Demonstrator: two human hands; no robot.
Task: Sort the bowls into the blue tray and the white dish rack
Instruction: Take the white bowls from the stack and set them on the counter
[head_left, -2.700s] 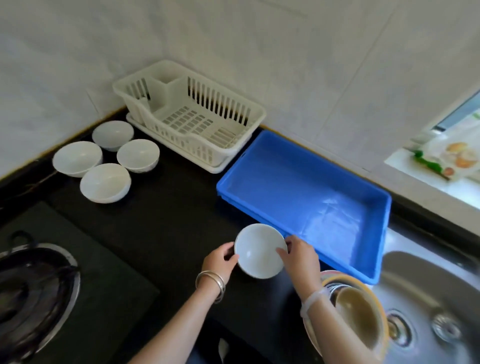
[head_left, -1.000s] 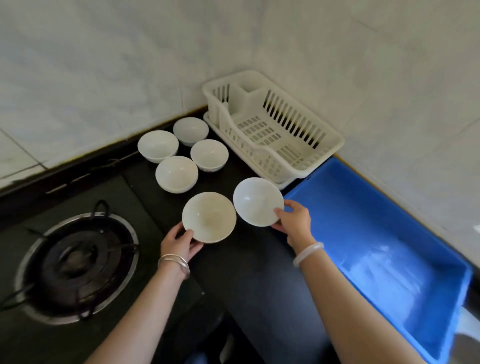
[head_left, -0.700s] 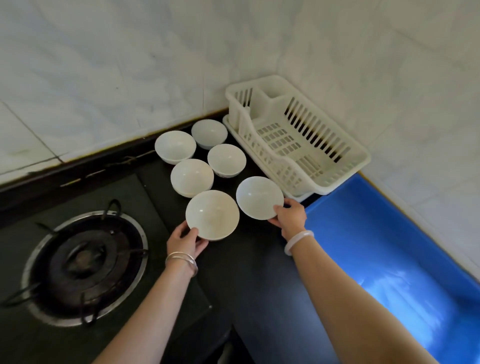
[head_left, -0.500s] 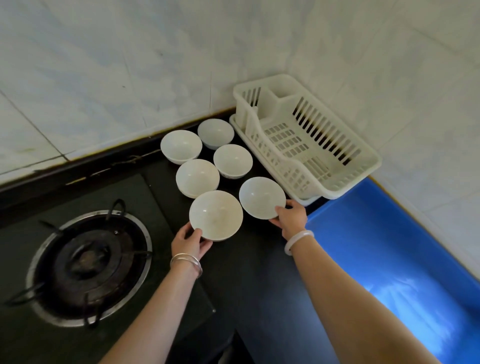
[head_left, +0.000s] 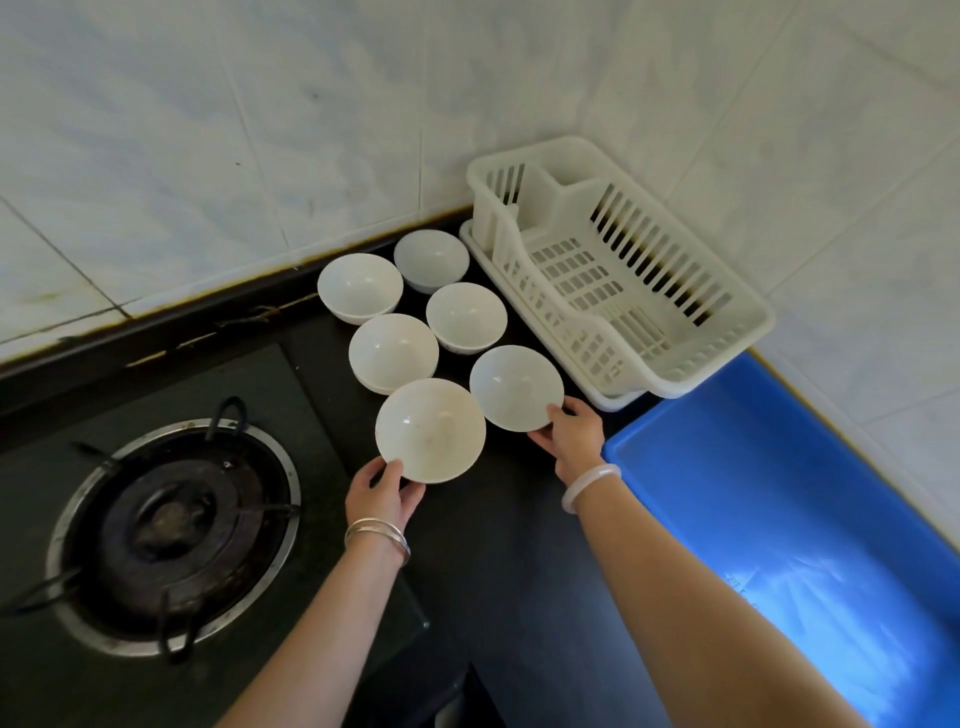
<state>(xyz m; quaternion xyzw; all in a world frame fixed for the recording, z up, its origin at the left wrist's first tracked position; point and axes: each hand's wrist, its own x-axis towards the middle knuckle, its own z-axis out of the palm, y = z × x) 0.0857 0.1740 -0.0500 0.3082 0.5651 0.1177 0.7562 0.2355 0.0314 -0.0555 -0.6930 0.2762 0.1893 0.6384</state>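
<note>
Head view, looking down at the black counter (head_left: 519, 561), and I count six white bowls, every one mouth up. My left hand (head_left: 382, 493) pinches the front-left bowl (head_left: 430, 430) at its near rim, thumb over the lip and fingers curled beneath. My right hand (head_left: 571, 431) grips the front-right bowl (head_left: 516, 387) the same way, thumb on the rim and fingers tucked under. I cannot tell whether those two sit on the counter or hang just above it. Their rims are just beside each other.

Behind them, four more bowls stand in a two-by-two cluster toward the counter's back edge. They are the middle-left bowl (head_left: 393, 352), the middle-right bowl (head_left: 466, 317), the back-left bowl (head_left: 359, 287) and the back-right bowl (head_left: 431, 260), which is nearest the wall.

One white dish rack (head_left: 675, 382) stands in the counter's back corner, just right of the cluster. One blue tray (head_left: 727, 467) lies along the right edge, its near corner just beside the rack's front end and close to my right wrist. One gas burner (head_left: 171, 530) sits at the left side. There are silver bangles (head_left: 376, 535) on my left wrist and one pale bangle (head_left: 589, 486) on my right.
</note>
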